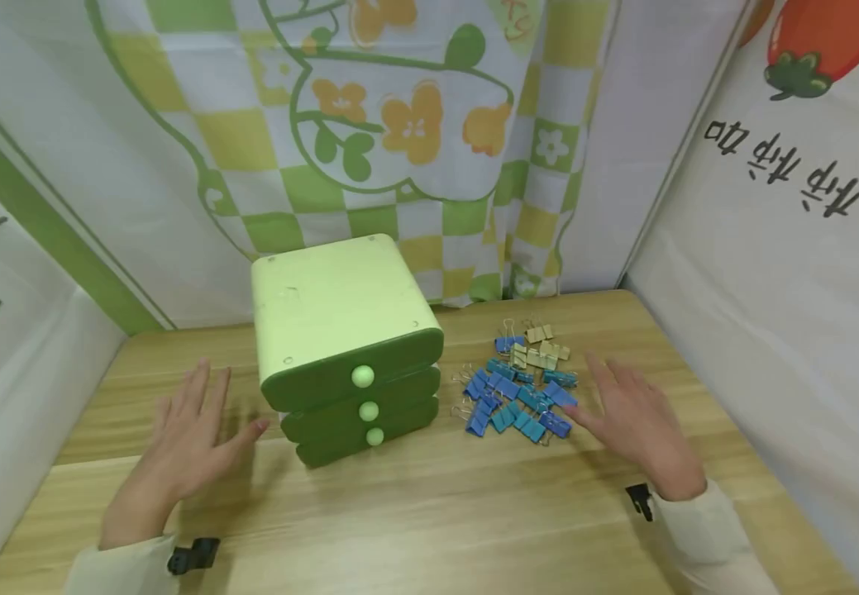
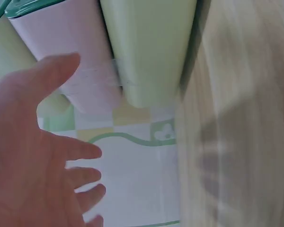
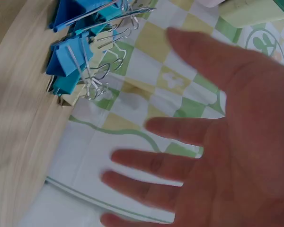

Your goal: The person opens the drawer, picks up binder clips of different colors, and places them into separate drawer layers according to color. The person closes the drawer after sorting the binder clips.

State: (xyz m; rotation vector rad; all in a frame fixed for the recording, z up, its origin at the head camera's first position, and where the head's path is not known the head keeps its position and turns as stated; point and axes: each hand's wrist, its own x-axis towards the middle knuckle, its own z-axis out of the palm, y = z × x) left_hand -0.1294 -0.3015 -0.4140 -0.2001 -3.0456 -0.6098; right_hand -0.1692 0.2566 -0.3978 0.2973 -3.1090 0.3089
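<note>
A small drawer box (image 1: 340, 297) with a pale green top and three dark green drawer fronts (image 1: 355, 364) stands on the table. Each front has a round light green knob, and all three drawers look closed. My left hand (image 1: 187, 446) is spread to the left of the box, thumb toward its side, holding nothing. To the right of the box lies a pile of binder clips (image 1: 518, 392) in blue, teal and pale yellow. My right hand (image 1: 633, 421) hovers with straight fingers at the pile's right edge, its thumb overlapping a blue clip in the head view. It holds nothing.
The wooden table (image 1: 399, 529) carries the box and clips. Behind it hangs a checked green and yellow curtain (image 1: 414, 223). White cloth walls close in on the left and right (image 1: 771, 314). In the left wrist view the box's side shows pink and pale green sections.
</note>
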